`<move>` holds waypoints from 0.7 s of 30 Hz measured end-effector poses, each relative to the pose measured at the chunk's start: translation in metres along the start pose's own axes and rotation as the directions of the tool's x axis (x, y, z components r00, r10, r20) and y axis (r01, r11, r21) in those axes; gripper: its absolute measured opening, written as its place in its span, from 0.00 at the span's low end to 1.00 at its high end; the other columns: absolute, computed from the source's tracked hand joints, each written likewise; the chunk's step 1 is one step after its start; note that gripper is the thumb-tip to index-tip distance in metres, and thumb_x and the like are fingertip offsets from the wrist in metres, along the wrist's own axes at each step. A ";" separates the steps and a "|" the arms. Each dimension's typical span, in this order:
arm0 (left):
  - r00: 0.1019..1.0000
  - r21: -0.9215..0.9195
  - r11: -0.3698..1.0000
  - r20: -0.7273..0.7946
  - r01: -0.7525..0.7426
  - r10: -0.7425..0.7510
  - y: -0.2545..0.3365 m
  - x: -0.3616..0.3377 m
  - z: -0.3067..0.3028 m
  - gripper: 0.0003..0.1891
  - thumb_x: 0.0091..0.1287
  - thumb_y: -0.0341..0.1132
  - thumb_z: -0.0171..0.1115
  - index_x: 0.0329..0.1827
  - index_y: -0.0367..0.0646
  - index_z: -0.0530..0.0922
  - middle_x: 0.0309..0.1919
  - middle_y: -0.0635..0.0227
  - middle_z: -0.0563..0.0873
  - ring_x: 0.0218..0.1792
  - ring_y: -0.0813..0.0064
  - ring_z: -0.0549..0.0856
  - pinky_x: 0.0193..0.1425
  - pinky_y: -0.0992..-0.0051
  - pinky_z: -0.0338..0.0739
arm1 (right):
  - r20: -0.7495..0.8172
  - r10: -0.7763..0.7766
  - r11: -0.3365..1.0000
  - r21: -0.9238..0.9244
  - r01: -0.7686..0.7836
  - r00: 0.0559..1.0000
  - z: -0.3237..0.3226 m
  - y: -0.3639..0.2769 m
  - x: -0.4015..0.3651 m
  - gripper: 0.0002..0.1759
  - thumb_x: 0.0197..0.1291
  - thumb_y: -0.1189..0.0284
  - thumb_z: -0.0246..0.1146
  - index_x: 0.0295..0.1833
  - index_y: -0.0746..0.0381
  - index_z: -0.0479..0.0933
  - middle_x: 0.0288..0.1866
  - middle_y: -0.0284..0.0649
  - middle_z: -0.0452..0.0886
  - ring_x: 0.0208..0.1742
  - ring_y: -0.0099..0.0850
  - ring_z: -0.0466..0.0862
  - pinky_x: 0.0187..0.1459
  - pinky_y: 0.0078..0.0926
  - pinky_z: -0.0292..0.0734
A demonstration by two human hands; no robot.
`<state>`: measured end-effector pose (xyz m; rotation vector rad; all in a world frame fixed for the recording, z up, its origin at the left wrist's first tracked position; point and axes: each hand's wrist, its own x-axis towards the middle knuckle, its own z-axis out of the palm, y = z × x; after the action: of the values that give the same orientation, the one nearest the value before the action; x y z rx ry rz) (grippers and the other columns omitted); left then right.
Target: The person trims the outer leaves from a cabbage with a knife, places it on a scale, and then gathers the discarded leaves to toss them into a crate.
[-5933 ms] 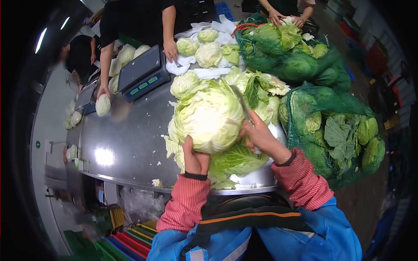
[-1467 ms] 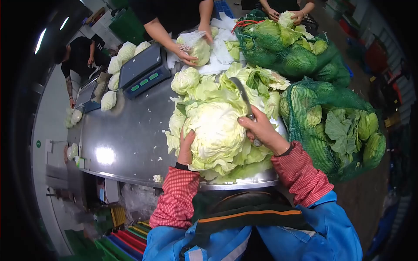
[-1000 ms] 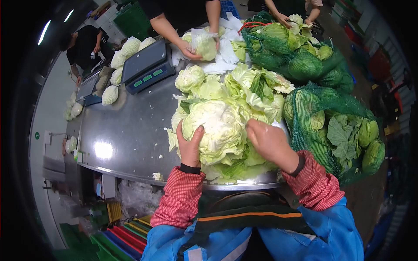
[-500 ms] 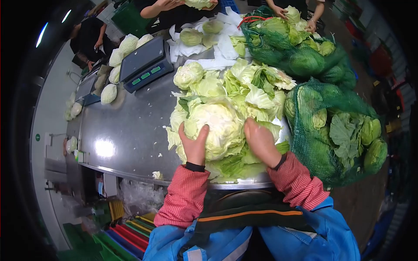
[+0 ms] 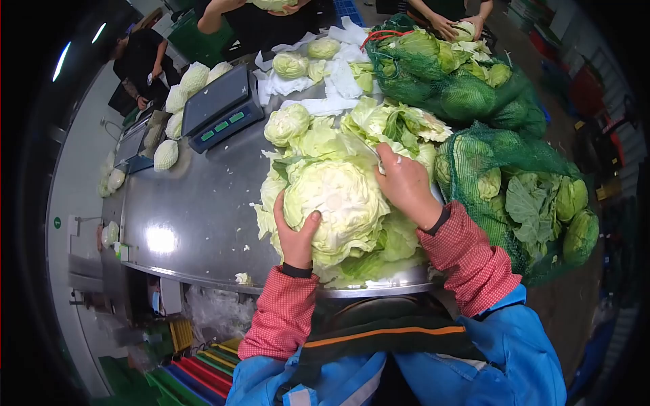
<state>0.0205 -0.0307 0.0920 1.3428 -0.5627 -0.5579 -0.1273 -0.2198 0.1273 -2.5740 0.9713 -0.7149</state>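
Observation:
A large pale cabbage [image 5: 332, 203] sits stem end up in front of me, its round cut stem facing the camera. My left hand [image 5: 295, 233] grips its left side, thumb on top and fingers round the edge. My right hand [image 5: 407, 184] is closed at the cabbage's upper right edge; a thin pale edge shows by its fingertips, but I cannot make out what it holds. Loose outer leaves [image 5: 399, 237] lie under and around the cabbage. A smaller trimmed cabbage [image 5: 287, 124] rests behind it.
Green mesh sacks of cabbages [image 5: 467, 183] stand at the right. A digital scale [image 5: 223, 108] and net-wrapped cabbages [image 5: 166, 155] are at the back left of the metal table [image 5: 183, 210]. Other people handle cabbages across the table.
My right hand has moved up along the cabbage's right side to its upper edge. The cabbage is tilted so its stem end faces me more fully. My left hand keeps its hold.

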 end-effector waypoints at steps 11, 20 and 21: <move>0.923 -0.703 0.601 0.244 0.379 -0.297 0.013 0.002 0.027 0.33 0.75 0.53 0.53 0.76 0.43 0.62 0.71 0.58 0.72 0.68 0.57 0.75 0.73 0.55 0.70 | 0.080 0.239 0.893 0.374 -0.251 0.968 -0.030 0.007 -0.014 0.31 0.64 0.53 0.64 0.63 0.64 0.67 0.40 0.53 0.84 0.32 0.48 0.85 0.34 0.45 0.79; 0.923 -0.014 0.997 0.376 -0.080 0.079 0.042 0.059 -0.030 0.46 0.63 0.60 0.67 0.78 0.48 0.57 0.66 0.59 0.72 0.64 0.65 0.73 0.68 0.65 0.70 | 0.492 0.055 -0.038 0.871 -0.491 0.869 -0.044 0.038 -0.019 0.40 0.66 0.51 0.64 0.72 0.63 0.60 0.38 0.32 0.76 0.15 0.12 0.69 0.16 0.08 0.70; 0.935 0.017 0.999 0.351 -0.051 0.041 0.058 0.060 -0.021 0.44 0.64 0.56 0.67 0.77 0.47 0.57 0.66 0.59 0.72 0.60 0.69 0.75 0.64 0.68 0.72 | 0.498 0.041 -0.016 0.867 -0.497 0.866 -0.043 0.040 -0.018 0.39 0.66 0.51 0.64 0.72 0.64 0.60 0.38 0.32 0.76 0.15 0.12 0.69 0.16 0.09 0.70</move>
<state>0.0815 -0.0470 0.1502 1.2574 -0.8937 -0.7615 -0.1838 -0.2412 0.1393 -1.0281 0.4513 -0.4731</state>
